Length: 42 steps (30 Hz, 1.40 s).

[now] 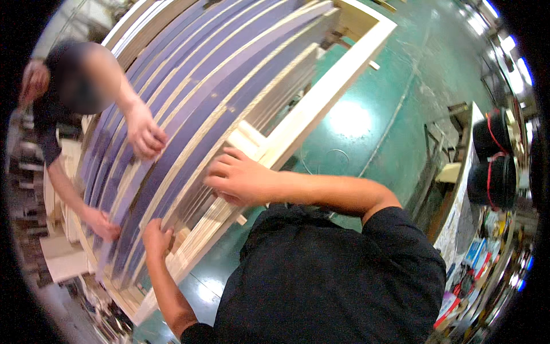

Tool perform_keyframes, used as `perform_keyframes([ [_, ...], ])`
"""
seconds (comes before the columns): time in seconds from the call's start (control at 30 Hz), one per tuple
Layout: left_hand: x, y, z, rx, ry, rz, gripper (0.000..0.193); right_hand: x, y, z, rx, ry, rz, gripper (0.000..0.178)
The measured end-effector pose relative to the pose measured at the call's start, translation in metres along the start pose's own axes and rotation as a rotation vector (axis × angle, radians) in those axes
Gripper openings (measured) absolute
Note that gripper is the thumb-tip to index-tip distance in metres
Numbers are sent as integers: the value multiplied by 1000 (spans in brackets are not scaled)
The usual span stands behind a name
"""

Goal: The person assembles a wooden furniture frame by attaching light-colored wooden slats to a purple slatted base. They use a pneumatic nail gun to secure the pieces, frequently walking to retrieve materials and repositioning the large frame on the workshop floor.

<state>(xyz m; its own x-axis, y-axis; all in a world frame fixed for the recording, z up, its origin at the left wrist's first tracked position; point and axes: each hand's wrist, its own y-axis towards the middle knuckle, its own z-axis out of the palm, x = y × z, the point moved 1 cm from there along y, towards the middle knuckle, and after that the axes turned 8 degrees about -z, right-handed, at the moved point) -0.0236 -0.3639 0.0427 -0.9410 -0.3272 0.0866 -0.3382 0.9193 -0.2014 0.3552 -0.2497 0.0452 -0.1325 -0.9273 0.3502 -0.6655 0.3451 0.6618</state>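
Several large purple-faced panels with pale, wood-like edges stand on edge, side by side, inside a long wooden crate frame. At the near lower end of the row, my left hand has its fingers closed on the edge of the nearest panels. My right hand reaches across above the near rail, fingers bent down onto a panel edge; their tips are partly hidden. Just beyond it lies a short pale wood block against the rail.
Across the crate a co-worker in black reaches in, one hand over the panels, the other at their lower end. Green floor lies to the right. Black rolls with red straps and a cluttered bench stand far right.
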Motion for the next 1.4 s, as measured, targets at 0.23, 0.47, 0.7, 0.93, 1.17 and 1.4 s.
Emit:
perform_keyframes([
  [0.23, 20, 29, -4, 221, -99, 116, 32, 25, -222, -94, -651, -285, 705, 21],
  [0.47, 41, 16, -20, 265, -18, 54, 48, 123, -558, -51, -912, -848, 1827, 32],
  [0.7, 102, 34, -9, 24, 184, 173, 52, 305, -717, -83, -673, -1131, 2487, 44],
  [0.93, -14, -29, -11, 14, 275, -92, 47, 442, -848, -91, -392, -938, 2619, 57],
  [1.17, -29, -7, 7, -43, 158, -121, 41, 186, -731, 41, -524, -337, 1876, 31],
  [1.4, -5, -6, -3, -27, 36, -141, 34, -36, -269, -16, -320, 88, 636, 17],
])
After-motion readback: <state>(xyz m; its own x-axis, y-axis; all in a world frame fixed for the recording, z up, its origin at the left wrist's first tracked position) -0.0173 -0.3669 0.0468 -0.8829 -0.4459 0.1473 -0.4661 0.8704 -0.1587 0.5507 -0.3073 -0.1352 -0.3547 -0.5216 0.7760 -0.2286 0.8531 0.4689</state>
